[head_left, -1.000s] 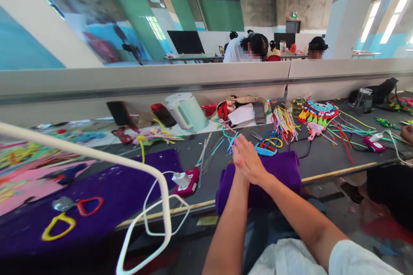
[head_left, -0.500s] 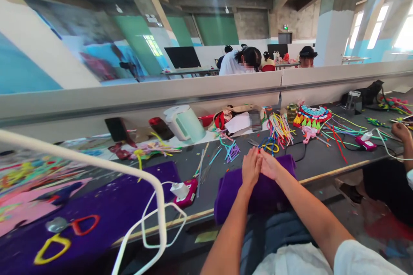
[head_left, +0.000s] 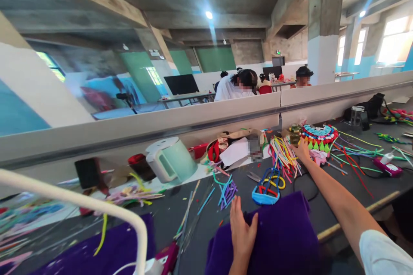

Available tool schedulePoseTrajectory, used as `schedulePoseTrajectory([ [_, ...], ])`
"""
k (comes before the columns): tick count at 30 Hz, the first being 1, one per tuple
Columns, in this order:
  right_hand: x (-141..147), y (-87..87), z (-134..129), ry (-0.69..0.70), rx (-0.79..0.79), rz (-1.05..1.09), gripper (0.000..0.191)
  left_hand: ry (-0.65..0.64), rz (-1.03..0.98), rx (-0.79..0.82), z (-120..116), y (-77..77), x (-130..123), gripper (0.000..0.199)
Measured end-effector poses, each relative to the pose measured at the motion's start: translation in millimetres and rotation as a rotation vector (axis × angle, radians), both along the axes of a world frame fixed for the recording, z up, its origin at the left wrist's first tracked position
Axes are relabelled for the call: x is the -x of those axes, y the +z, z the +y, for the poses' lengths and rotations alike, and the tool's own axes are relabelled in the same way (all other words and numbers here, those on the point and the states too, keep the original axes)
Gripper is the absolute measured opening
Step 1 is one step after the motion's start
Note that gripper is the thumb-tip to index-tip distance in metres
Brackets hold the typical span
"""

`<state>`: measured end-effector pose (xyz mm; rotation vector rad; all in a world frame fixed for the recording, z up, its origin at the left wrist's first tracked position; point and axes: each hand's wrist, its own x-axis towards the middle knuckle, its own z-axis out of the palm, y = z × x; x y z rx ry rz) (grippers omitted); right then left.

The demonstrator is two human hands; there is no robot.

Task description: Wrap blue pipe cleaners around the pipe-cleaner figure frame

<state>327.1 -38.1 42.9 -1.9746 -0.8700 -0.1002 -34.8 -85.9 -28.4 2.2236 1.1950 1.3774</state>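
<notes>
My left hand [head_left: 243, 230] is open, fingers stretched up and thumb apart, over the left part of a folded purple cloth [head_left: 284, 232]. My right hand [head_left: 300, 149] reaches to the far side of the table, its fingers apart beside a small glass jar [head_left: 294, 134]. A beaded piece in blue, red and green [head_left: 319, 135] lies just right of it, with a pink tool [head_left: 318, 157] below. Left of my right hand spreads a bundle of coloured stems [head_left: 284, 157]. Scissors with grey blades [head_left: 254, 176] and blue looped items [head_left: 266, 197] lie beyond the cloth.
A pale green kettle [head_left: 179, 161] stands at the back left. A white curved bar [head_left: 129, 217] crosses the lower left, near a magenta power strip [head_left: 168, 258]. Purple stems [head_left: 228, 193] lie beyond my left hand. People sit behind the low partition [head_left: 206, 116].
My hands, together over the purple cloth before, have separated. The right one has moved forward and right to the jar; the left has opened and stayed by the cloth. The view has tilted up.
</notes>
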Motion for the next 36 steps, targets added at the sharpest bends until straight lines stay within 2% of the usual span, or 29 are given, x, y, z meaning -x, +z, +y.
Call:
schedulePoseTrajectory([
  [3,-24.6,1.3,33.9,-0.094,0.085,-0.072,0.093,0.011,0.033,-0.007,1.8,-0.3,1.9,0.078],
  [7,-53.6,4.9,79.1,-0.151,0.198,-0.072,0.113,0.053,0.008,0.049,-0.9,-2.0,4.7,0.072],
  [12,-73.5,0.0,114.7,-0.19,0.247,-0.129,0.115,0.003,0.024,0.123,1.6,-5.8,9.9,0.071],
  [17,-87.5,-7.6,116.2,-0.191,0.207,-0.088,0.11,-0.031,0.013,0.142,4.0,-8.2,9.0,0.063],
  [20,-91.9,-4.4,110.7,-0.146,0.094,-0.091,0.107,0.02,-0.005,0.091,2.4,-7.0,3.9,0.052],
  [22,-91.8,5.6,106.0,-0.117,-0.022,-0.13,0.102,0.048,0.002,0.052,0.8,-4.7,2.1,0.048],
  [27,-79.2,58.2,75.9,0.011,-0.258,-0.26,0.097,0.029,0.077,0.045,0.7,8.1,-4.5,0.056],
  [29,-64.8,80.4,51.7,0.102,-0.325,-0.297,0.094,0.019,0.054,0.042,2.3,19.4,-18.6,0.061],
  [31,-42.3,96.5,21.8,0.208,-0.364,-0.308,0.089,-0.043,0.036,0.044,2.9,35.9,-41.5,0.065],
  [33,-12.7,104.8,-11.0,0.316,-0.377,-0.282,0.083,-0.121,0.014,0.05,0.9,56.1,-68.7,0.074],
  [36,37.6,104.5,-59.5,0.469,-0.369,-0.198,0.079,-0.222,-0.027,0.091,-7.2,83.1,-103.4,0.093],
])
